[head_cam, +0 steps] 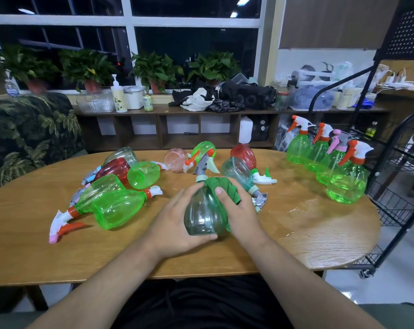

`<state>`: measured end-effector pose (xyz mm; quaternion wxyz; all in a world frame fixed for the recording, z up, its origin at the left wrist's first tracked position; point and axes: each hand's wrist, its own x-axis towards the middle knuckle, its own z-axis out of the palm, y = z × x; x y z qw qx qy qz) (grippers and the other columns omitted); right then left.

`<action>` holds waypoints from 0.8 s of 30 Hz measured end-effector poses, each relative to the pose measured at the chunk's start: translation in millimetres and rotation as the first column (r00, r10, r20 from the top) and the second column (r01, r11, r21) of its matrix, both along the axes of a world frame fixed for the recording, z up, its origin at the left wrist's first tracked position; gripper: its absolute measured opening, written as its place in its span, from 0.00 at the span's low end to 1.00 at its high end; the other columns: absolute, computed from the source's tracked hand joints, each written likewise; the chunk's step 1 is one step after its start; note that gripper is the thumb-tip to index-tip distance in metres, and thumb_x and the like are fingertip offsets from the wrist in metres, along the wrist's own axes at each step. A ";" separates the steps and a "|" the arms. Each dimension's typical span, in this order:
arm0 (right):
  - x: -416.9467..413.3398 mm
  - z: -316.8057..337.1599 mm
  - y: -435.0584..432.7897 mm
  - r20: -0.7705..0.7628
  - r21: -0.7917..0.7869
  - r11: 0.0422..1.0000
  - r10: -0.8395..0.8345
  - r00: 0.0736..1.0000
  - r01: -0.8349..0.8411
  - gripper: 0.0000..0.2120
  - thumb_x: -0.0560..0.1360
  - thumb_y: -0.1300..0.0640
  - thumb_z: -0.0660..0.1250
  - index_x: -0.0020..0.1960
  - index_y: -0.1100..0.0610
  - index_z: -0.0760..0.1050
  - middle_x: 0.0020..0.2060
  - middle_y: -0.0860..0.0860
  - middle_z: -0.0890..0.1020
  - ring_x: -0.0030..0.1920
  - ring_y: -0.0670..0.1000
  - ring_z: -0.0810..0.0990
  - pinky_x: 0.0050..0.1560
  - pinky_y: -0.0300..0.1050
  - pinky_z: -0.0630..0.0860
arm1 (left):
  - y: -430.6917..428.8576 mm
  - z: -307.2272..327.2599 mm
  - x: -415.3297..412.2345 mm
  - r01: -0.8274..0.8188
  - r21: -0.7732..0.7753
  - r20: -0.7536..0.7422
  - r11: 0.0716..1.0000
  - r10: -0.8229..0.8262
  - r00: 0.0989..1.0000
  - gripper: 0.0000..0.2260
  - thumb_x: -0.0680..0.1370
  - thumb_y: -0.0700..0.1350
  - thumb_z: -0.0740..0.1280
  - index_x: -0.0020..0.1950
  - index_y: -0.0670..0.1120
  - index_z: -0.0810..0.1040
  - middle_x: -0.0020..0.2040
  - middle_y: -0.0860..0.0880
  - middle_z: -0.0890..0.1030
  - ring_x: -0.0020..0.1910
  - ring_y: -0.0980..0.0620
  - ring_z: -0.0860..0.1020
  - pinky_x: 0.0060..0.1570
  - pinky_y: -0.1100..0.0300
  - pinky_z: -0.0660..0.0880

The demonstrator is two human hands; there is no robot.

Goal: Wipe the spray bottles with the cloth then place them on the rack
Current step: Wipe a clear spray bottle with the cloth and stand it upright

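One oval wooden tabletop [153, 257] fills the middle of the view, and a black wire rack [403, 186] is seen just beside its right end, cut off by the frame edge. Several spray bottles [115, 186] in green, red, pink and teal are left lying on their sides across the far and left part of the tabletop. Four upright green bottles [346, 184] are lined up near the rack.

In front of these, a teal spray bottle [204, 217] is held between both hands, tipped with its trigger head pointing away. The left hand [175, 224] is curled round the bottle's left side and base, with the thumb laid under the bottom. The right hand [239, 210] is closed over a green cloth [219, 184], which is pressed against the bottle's neck and right side, with the thumb set on the bottle's shoulder.

The bottle's right flank is hidden by the cloth and fingers. Wet patches are seen on the tabletop to the right.
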<state>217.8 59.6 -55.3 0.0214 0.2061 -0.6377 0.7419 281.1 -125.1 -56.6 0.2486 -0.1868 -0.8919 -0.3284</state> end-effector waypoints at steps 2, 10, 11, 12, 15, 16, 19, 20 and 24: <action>-1.6 -1.0 -0.2 0.057 -0.036 0.999 0.014 0.998 -0.012 0.24 0.79 0.44 0.73 0.72 0.52 0.78 0.60 0.52 0.87 0.63 0.56 0.86 0.69 0.64 0.79 | 0.2 2.0 2.0 0.026 0.026 0.008 0.999 -0.026 1.000 0.51 0.65 0.63 0.85 0.82 0.61 0.62 0.76 0.67 0.69 0.75 0.62 0.71 0.74 0.66 0.66; -0.9 5.2 1.8 0.169 -0.205 0.978 0.085 0.982 -0.050 0.13 0.84 0.57 0.69 0.67 0.57 0.80 0.58 0.57 0.88 0.59 0.59 0.87 0.66 0.63 0.81 | -0.5 3.9 3.3 0.059 0.122 0.065 0.991 -0.068 0.996 0.50 0.65 0.59 0.86 0.81 0.60 0.63 0.74 0.63 0.74 0.72 0.59 0.76 0.72 0.60 0.72; -1.6 4.5 1.6 0.166 -0.193 0.980 0.074 0.983 -0.041 0.13 0.84 0.56 0.70 0.67 0.56 0.80 0.58 0.56 0.88 0.59 0.58 0.87 0.66 0.63 0.81 | -0.4 3.0 2.3 0.058 0.116 0.079 0.992 -0.067 0.995 0.50 0.66 0.60 0.86 0.81 0.61 0.62 0.75 0.63 0.74 0.73 0.59 0.75 0.73 0.57 0.72; -1.7 4.2 1.5 0.162 -0.177 0.984 0.062 0.985 -0.033 0.14 0.83 0.56 0.71 0.68 0.54 0.80 0.58 0.54 0.88 0.59 0.57 0.87 0.66 0.62 0.81 | -0.5 1.9 0.8 0.054 0.102 0.088 0.993 -0.063 0.994 0.51 0.66 0.61 0.85 0.82 0.61 0.61 0.76 0.62 0.72 0.74 0.58 0.73 0.75 0.54 0.71; -1.3 3.6 1.9 0.109 -0.113 0.993 -0.003 0.994 0.015 0.13 0.82 0.56 0.72 0.66 0.47 0.79 0.58 0.49 0.88 0.59 0.52 0.87 0.64 0.56 0.82 | -2.2 -0.1 -3.1 0.024 0.038 0.057 0.999 -0.026 0.998 0.52 0.66 0.64 0.84 0.83 0.60 0.60 0.78 0.65 0.66 0.78 0.59 0.67 0.79 0.48 0.66; -1.0 3.6 1.9 0.053 -0.077 0.997 -0.019 0.998 0.023 0.12 0.83 0.57 0.71 0.65 0.47 0.80 0.57 0.49 0.88 0.59 0.52 0.87 0.63 0.54 0.82 | -3.1 -0.9 -4.2 0.010 0.026 0.043 1.000 -0.011 0.999 0.52 0.66 0.64 0.84 0.83 0.60 0.60 0.78 0.66 0.65 0.78 0.60 0.66 0.79 0.47 0.65; 0.3 2.2 2.7 -0.113 0.039 0.999 -0.024 0.993 0.029 0.12 0.84 0.58 0.70 0.66 0.50 0.81 0.58 0.51 0.87 0.61 0.56 0.85 0.66 0.60 0.81 | -4.1 -3.9 -6.0 -0.020 0.043 0.036 0.999 0.019 0.999 0.53 0.65 0.63 0.85 0.83 0.59 0.60 0.78 0.63 0.68 0.77 0.60 0.68 0.78 0.50 0.67; 0.7 1.6 2.5 -0.145 0.055 0.998 -0.018 0.989 0.027 0.12 0.84 0.58 0.71 0.67 0.50 0.81 0.59 0.51 0.86 0.62 0.56 0.85 0.67 0.62 0.80 | -3.9 -5.1 -7.1 -0.035 0.064 0.035 0.997 0.033 0.999 0.53 0.65 0.62 0.85 0.83 0.59 0.60 0.77 0.61 0.69 0.77 0.60 0.69 0.77 0.52 0.68; 5.5 -0.9 -1.0 -0.283 0.141 0.989 -0.002 0.959 0.044 0.16 0.82 0.60 0.73 0.69 0.52 0.81 0.65 0.47 0.84 0.68 0.52 0.82 0.72 0.57 0.76 | -5.5 -5.3 -11.2 -0.161 0.222 0.014 0.962 0.162 0.987 0.53 0.65 0.61 0.85 0.83 0.55 0.62 0.77 0.58 0.71 0.76 0.62 0.69 0.76 0.59 0.68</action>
